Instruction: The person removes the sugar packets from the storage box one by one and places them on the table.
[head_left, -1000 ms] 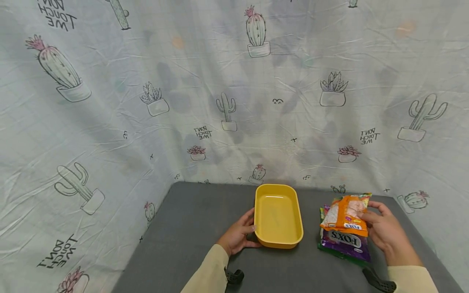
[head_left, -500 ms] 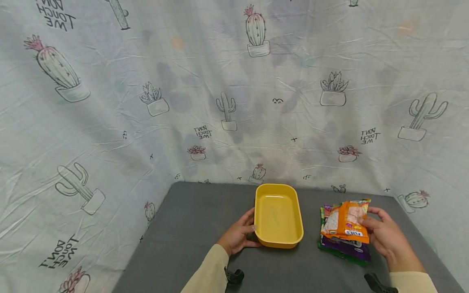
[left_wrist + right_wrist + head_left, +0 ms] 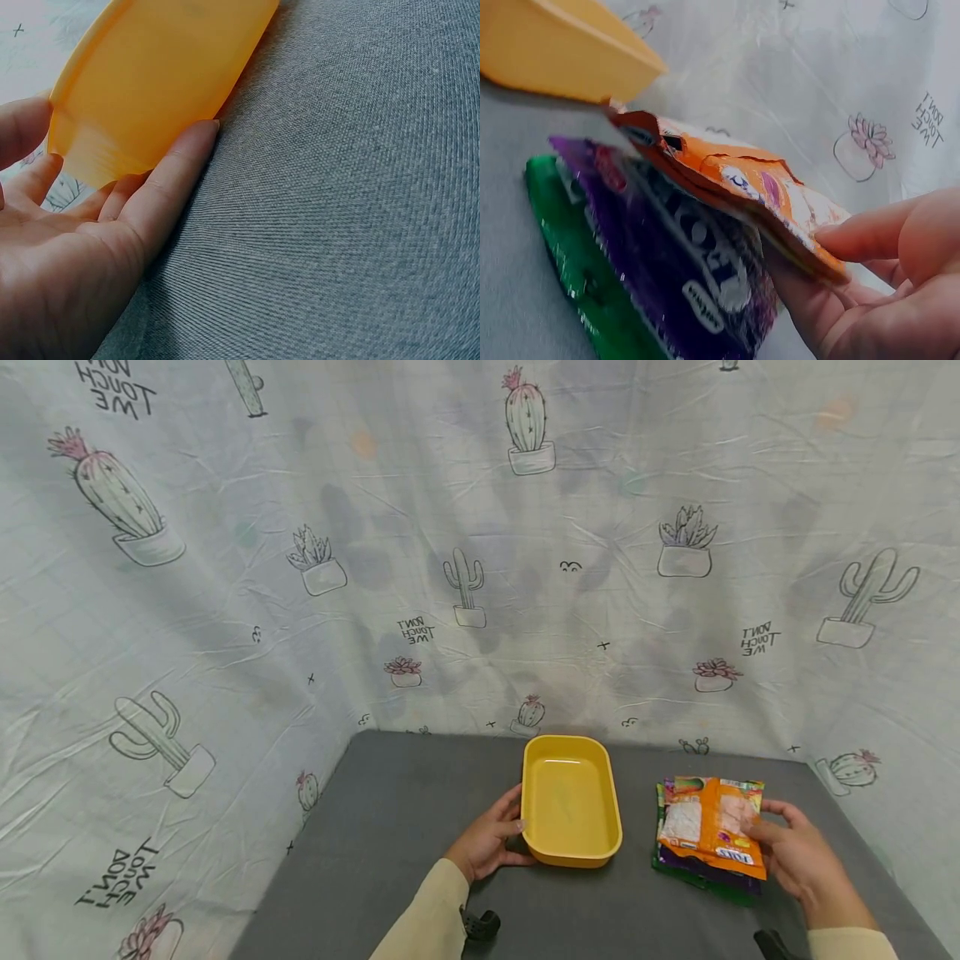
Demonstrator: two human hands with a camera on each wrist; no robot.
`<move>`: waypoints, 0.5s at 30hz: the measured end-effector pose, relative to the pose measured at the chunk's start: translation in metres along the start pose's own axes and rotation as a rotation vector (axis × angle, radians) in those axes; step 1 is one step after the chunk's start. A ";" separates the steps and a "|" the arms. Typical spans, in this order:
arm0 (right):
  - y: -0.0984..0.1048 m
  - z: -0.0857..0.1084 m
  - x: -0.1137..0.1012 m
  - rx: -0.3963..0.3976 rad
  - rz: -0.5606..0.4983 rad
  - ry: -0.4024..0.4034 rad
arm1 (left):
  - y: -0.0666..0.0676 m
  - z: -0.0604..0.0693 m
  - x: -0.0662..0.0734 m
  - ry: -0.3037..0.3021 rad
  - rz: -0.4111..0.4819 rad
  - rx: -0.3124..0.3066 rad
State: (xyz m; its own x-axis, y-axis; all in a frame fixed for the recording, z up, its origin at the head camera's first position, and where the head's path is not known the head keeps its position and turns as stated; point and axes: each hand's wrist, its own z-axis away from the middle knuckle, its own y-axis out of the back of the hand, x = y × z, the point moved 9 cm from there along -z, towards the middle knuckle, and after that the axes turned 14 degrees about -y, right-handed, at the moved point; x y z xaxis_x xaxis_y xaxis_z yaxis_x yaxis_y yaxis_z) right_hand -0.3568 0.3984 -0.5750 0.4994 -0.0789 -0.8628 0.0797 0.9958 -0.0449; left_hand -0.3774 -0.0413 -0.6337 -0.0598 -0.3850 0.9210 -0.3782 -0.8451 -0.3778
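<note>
In the head view my left hand (image 3: 491, 837) holds the near-left side of a yellow rectangular tub (image 3: 570, 802), thumb at its rim and fingers along the outer wall. Up close in the left wrist view, the fingertips (image 3: 201, 135) touch the tub's lower side. My right hand (image 3: 802, 856) pinches the right edge of an orange candy bag (image 3: 708, 822) between thumb and fingers. Beneath it lie a purple candy bag (image 3: 675, 247) with large lettering and a green bag (image 3: 577, 262). The right wrist view shows the orange bag tilted above the purple one.
A dark grey tabletop (image 3: 420, 793) carries the tub and the bags. Behind it hangs a white curtain (image 3: 480, 527) printed with cacti, which also runs along the left and right sides.
The orange bag has come nearer to me and turned slightly in my right hand, covering more of the purple bag. My left hand and the tub stay put.
</note>
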 end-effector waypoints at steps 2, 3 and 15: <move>0.003 -0.001 0.004 0.050 0.048 -0.008 | 0.000 0.000 0.000 0.000 -0.001 0.000; 0.005 -0.002 0.005 0.080 0.078 -0.007 | 0.000 0.000 0.000 0.001 -0.002 0.001; 0.021 0.002 0.016 0.415 0.340 -0.020 | -0.001 -0.001 0.000 0.010 0.010 0.000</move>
State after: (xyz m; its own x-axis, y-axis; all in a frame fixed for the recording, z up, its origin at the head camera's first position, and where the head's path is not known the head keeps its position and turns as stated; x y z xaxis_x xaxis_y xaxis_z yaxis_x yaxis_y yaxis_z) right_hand -0.3458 0.4179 -0.5885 0.5722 0.2403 -0.7841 0.2431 0.8634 0.4420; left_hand -0.3779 -0.0402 -0.6329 -0.0727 -0.3897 0.9181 -0.3772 -0.8414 -0.3871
